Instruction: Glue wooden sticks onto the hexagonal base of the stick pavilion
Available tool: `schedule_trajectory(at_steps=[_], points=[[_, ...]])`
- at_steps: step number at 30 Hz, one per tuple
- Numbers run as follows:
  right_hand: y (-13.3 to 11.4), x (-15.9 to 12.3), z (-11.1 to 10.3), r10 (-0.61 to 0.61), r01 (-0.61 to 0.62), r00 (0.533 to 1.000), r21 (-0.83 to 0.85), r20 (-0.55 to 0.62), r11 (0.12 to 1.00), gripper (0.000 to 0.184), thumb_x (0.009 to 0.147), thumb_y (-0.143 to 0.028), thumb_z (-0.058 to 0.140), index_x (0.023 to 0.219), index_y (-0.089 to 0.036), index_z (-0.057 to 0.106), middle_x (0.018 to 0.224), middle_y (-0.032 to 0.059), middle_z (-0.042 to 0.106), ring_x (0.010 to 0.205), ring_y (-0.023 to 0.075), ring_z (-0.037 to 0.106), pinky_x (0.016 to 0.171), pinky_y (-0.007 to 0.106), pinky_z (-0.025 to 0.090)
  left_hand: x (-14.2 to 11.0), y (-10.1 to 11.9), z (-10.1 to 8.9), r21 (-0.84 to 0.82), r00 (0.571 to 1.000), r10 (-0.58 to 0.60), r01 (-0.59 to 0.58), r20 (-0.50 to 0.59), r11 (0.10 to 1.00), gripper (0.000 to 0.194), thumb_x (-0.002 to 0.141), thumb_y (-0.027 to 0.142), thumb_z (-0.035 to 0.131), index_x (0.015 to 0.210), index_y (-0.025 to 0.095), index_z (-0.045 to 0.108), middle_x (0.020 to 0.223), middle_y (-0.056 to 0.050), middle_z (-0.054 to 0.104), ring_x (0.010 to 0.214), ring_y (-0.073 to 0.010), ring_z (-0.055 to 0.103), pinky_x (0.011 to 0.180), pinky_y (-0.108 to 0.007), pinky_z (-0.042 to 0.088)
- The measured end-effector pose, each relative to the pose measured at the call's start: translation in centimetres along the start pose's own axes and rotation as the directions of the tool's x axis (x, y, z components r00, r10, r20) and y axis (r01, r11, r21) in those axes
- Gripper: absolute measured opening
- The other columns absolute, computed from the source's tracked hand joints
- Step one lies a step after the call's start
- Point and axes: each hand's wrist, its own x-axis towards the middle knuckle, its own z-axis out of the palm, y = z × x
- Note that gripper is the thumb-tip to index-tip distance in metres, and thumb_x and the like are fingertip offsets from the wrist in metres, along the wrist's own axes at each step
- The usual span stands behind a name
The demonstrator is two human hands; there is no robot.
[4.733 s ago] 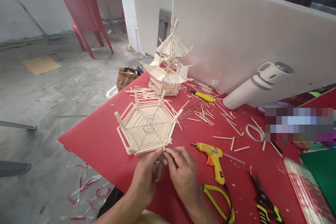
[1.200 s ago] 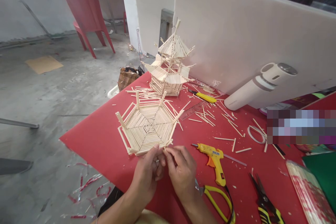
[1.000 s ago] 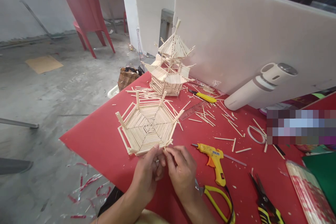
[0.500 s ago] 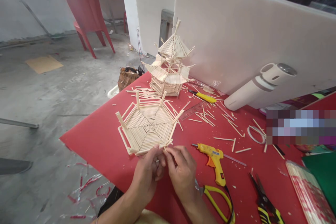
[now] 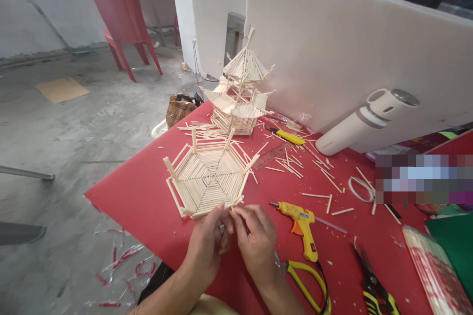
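A hexagonal platform (image 5: 209, 177) of thin wooden sticks lies on the red table, with short stick posts upright at several corners. At its near corner, my right hand (image 5: 256, 236) pinches the end of a small wooden stick (image 5: 236, 202) between thumb and forefinger. Beside it, my left hand (image 5: 210, 236) is closed, its thumb and fingertips against the same corner. Whether the left fingers grip a stick there is hidden. To the right of my hands lies a yellow glue gun (image 5: 301, 221). Behind the platform stands a stick pagoda (image 5: 240, 93) with two roofs.
Yellow-handled scissors (image 5: 306, 283) lie by my right wrist, and black-and-yellow pliers (image 5: 373, 280) farther right. A yellow utility knife (image 5: 290, 137), loose sticks (image 5: 290, 165) and a clear ruler (image 5: 271, 155) lie behind. A white thermos (image 5: 356, 128) leans by the pale board (image 5: 332, 49).
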Motion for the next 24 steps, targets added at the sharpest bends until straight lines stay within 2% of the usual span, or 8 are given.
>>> schedule_trajectory(at_steps=[16,24], points=[[-0.01,0.05,0.01,-0.009,0.009,1.000,-0.003,-0.005,1.000,0.009,0.093,-0.018,0.063,0.095,-0.020,0.071,0.082,0.0029,0.067,0.078,0.0142,0.063,0.073,0.024,0.049,0.13,-0.05,-0.09,0.023,1.000,-0.002,0.002,0.006,1.000,0.048,0.084,0.052,0.062,0.055,0.014,0.059,0.041,0.004,0.039,0.035,-0.0060,0.031,0.038,-0.020,0.019],[0.09,-0.06,0.07,-0.013,0.013,1.000,-0.004,0.005,1.000,0.008,0.094,-0.020,0.063,0.094,-0.019,0.071,0.082,0.0031,0.067,0.077,0.0141,0.063,0.073,0.025,0.049,0.05,-0.01,-0.03,0.016,1.000,-0.003,0.003,-0.007,1.000,0.044,0.083,0.051,0.063,0.061,0.013,0.062,0.048,0.001,0.050,0.035,-0.0054,0.032,0.038,-0.020,0.019]])
